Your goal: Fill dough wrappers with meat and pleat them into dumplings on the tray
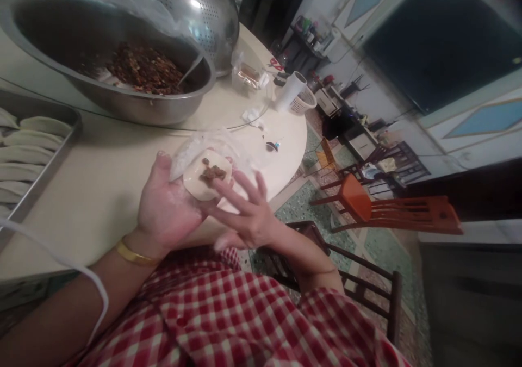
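Wrapper [194, 183]: we see it lying across the left hand's fingers, beyond the palm.
Filling [214, 173]: heaped near the wrapper's middle.
Left hand [169, 208]: palm up, opened out beneath the wrapper.
Right hand [249, 218]: fingers apart, tips by the filling; whether they touch, we cannot tell.
Bowl [141, 105]: beyond both hands.
Tray [56, 157]: on the bench [104, 176], left of us, holding dumplings [32, 138].

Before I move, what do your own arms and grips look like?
The left grip is a bare hand with a gold-coloured band at its wrist; a white cord crosses the left forearm. The right grip is bare, no band visible, its arm's red-and-white checked sleeve ending near the elbow.
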`<state>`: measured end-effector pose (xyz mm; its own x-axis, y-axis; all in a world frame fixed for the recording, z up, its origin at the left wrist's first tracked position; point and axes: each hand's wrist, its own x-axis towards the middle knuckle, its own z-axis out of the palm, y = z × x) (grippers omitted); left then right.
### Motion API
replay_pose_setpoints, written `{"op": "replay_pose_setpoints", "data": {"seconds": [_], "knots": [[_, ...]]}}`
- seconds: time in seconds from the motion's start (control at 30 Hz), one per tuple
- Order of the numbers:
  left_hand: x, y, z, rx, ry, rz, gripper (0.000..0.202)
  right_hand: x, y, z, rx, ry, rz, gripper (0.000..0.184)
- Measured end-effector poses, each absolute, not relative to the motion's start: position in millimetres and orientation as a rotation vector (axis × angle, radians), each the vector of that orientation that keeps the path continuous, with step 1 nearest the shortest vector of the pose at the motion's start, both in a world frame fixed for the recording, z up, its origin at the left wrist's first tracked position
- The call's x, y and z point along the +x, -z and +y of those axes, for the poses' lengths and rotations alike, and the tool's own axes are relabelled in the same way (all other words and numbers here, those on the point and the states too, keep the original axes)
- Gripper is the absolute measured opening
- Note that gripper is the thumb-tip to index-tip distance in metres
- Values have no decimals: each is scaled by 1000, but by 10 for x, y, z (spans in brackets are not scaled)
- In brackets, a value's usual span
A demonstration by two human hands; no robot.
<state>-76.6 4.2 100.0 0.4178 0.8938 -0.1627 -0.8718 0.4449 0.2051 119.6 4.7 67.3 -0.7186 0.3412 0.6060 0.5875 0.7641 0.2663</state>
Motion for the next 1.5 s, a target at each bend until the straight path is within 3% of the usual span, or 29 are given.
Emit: {"op": "replay_pose_setpoints", "data": {"seconds": [0.13, 0.23, 0.43, 0.6, 0.87, 1.13, 1.3, 1.5], "knots": [[-739, -1010, 64, 124, -1183, 304, 69, 1721, -673, 396, -1224, 508, -2122, 57], [-688, -1002, 61, 116, -1192, 319, 67, 1954, -707, 735, -1617, 323, -2066, 60], [-639, -985, 44, 117, -1198, 311, 67, 1905, -696, 1074, -1868, 52, -2251, 59], [-637, -1009, 48, 103, -1187, 354, 64, 1968, -754, 936, -1766, 84, -2110, 62], [-611, -1019, 40, 87, -1103, 301, 69, 1256, -632, 129, -1001, 139, -2358, 64], [-701, -1025, -6, 97, -1123, 312, 71, 1071, -640, 3, -848, 238, -2530, 64], [-692, -1055, -17, 63, -1084, 330, 72, 1013, -604, 8, -934, 207, -2504, 69], [-715, -1060, -7, 171, -1190, 346, 73, 1393, -433, 65, -686, 379, -2260, 61]]}}
